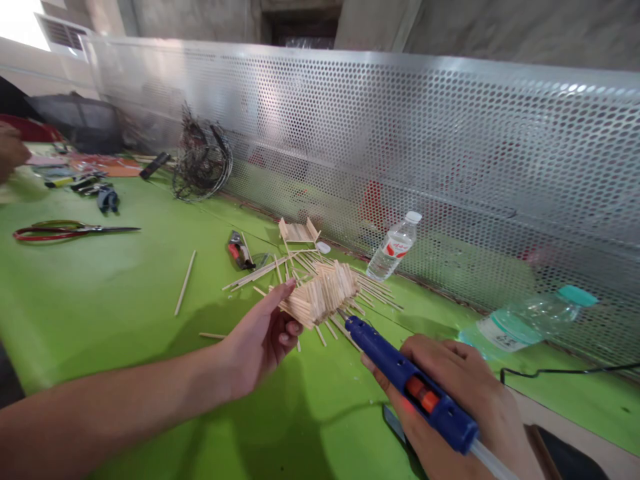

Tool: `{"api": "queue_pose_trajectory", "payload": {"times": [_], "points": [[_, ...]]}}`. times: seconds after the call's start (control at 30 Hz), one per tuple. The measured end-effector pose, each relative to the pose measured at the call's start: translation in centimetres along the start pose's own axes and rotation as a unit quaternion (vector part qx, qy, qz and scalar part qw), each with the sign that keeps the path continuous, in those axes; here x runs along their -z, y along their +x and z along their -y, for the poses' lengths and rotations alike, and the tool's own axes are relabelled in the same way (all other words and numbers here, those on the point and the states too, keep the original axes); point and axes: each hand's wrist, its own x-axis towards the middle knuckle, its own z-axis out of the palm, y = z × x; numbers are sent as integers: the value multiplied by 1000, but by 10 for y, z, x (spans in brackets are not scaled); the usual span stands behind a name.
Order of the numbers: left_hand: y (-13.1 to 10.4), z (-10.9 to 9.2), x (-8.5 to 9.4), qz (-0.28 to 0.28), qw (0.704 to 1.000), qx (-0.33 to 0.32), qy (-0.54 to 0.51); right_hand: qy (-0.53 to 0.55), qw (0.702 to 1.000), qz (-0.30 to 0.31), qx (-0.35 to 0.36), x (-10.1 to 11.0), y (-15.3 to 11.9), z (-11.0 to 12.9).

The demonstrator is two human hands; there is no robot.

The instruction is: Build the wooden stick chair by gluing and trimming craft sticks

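My left hand [270, 327] is closed on a small model made of wooden sticks [325, 292], thumb on top and fingers curled beneath. In my right hand [450, 387] is a blue hot glue gun [387, 353], with a clear glue stick running out of its back end. The gun's metal nozzle points at the lower right side of the model; whether it touches I cannot tell. Loose wooden sticks [373, 293] lie spread on the green table behind and around the model. A second small stick piece [300, 232] with raised ends stands farther back.
Red-handled cutters [240, 250], long scissors [80, 230] and pliers [107, 199] lie to the left. A water bottle [395, 247], a green-capped bottle [530, 320] and a wire bundle [203, 157] sit along the perforated metal screen [425, 133]. Another person's hand [13, 150] shows far left.
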Motion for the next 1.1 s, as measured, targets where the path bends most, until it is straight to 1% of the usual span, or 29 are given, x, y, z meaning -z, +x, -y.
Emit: {"api": "queue_pose_trajectory", "payload": {"times": [0.1, 0.2, 0.3, 0.37, 0.5, 0.6, 0.67, 0.77, 0.87, 1.03, 1.1], "points": [[1, 1, 1, 11, 1000, -7, -12, 31, 999, -15, -8, -5, 1, 0], [2, 0, 2, 17, 1000, -4, -3, 74, 996, -37, -15, -5, 2, 3], [0, 0, 1, 2, 1000, 11, 10, 98, 995, -21, -3, 0, 4, 6], [0, 0, 1, 4, 1000, 16, 13, 102, 995, -19, 7, 2, 5, 8], [1, 3, 2, 40, 999, 21, 20, 87, 995, -46, 13, -5, 5, 4], [4, 6, 4, 64, 997, 29, 22, 81, 992, -82, 44, -14, 4, 0], [5, 8, 5, 76, 996, 34, 23, 86, 990, -96, 57, -16, 4, -1], [6, 8, 4, 74, 996, 36, 30, 89, 992, -76, 47, -13, 4, 1], [6, 8, 2, 53, 997, 42, 37, 78, 995, -55, 34, -10, 3, 3], [7, 10, 2, 58, 996, 45, 44, 68, 997, -44, 17, -9, 2, 3], [5, 10, 1, 50, 996, 50, 51, 68, 997, -35, 19, -8, 1, 2]]}}
